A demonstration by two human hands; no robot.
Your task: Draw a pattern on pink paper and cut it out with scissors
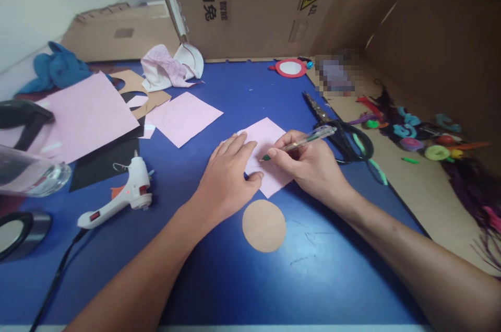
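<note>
A person sits at a blue table [242, 280], both bare forearms reaching in from the bottom of the frame toward its centre. The left hand [229, 173] lies flat and released, fingers spread, pressing down the left edge of a small pink paper square [263, 136] that sits on the table at the middle of the frame. The right hand [309, 165] is closed around a clear-barrelled pen [303, 143], its green tip touching the paper just beside the left thumb. Just below the hands, apart from the paper, lies a tan cardboard circle [264, 226]. Black-handled scissors [344, 136] rest just right of the pen hand, blades pointing to the upper left. At the left of the frame a white hot glue gun [121, 199] stands on its wire rest, its cord trailing to the lower left corner, with larger pink sheets [183, 118], black paper [104, 162] and a blue cloth [58, 68] farther up. Cardboard boxes [266, 3] wall the top, and coloured hair ties [410, 136] are scattered at the right. The paper is thin and held along one side only, so I judge it could slide or buckle under the pen tip and spoil the line. The pen tip is also close enough to the thumb to mark it, and the right wrist could nudge the scissors.
</note>
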